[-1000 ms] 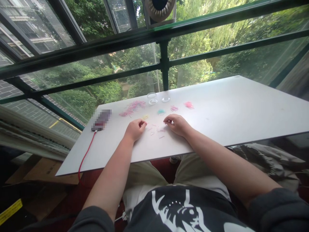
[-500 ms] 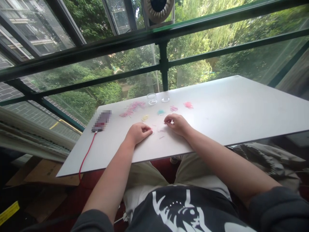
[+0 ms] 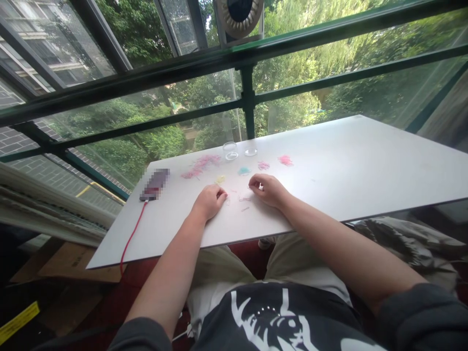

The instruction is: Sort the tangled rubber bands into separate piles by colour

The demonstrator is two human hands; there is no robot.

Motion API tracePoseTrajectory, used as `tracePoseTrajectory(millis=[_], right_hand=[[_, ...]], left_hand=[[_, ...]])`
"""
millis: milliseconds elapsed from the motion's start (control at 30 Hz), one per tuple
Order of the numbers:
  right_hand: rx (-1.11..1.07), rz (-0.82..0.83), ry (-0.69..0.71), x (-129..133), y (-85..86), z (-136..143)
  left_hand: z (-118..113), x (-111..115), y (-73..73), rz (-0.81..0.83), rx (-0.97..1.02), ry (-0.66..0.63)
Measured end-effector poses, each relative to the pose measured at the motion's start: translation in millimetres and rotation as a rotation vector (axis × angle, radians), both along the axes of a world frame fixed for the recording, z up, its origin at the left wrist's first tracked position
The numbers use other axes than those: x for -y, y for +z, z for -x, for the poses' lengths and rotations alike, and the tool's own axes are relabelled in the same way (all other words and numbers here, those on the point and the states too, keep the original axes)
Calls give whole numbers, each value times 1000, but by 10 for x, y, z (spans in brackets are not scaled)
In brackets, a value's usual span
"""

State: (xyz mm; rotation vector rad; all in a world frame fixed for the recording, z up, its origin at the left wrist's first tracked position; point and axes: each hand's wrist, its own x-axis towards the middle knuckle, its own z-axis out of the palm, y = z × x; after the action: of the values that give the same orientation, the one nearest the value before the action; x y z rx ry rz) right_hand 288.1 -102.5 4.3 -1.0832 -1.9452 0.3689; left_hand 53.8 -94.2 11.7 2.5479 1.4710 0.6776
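My left hand rests on the white table with thumb and fingers pressed together. A faint thin loop shows at its fingertips; whether it is gripped I cannot tell. Across from it, my right hand is curled into a pinch, and anything between its tips is too small to make out. Several thin pink strands, like small rubber bands, lie between the hands. Just beyond are little piles: yellow, teal, purple-pink and coral-pink. A larger mixed pink pile spreads behind the left hand.
Two clear round containers stand near the table's back edge. A blurred-out phone with a red cable lies at the left, the cable hanging over the front edge. Behind the table runs a green window rail.
My left hand has drawn slightly left, away from the strands, and its fingers have closed a little more. A faint loop now shows beside its fingertips. My right hand has hardly moved.
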Motion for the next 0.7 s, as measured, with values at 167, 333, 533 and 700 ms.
tracePoseTrajectory(millis=[167, 333, 533, 700], right_hand=[[20, -34, 113, 31, 13, 69], [78, -41, 172, 66, -14, 157], [86, -21, 175, 84, -40, 178], [133, -31, 164, 90, -39, 185]], left_hand=[[-75, 24, 8, 54, 132, 2], [-148, 87, 26, 178, 300, -19], [-159, 90, -11, 235, 419, -33], [-167, 75, -28, 274, 478, -33]])
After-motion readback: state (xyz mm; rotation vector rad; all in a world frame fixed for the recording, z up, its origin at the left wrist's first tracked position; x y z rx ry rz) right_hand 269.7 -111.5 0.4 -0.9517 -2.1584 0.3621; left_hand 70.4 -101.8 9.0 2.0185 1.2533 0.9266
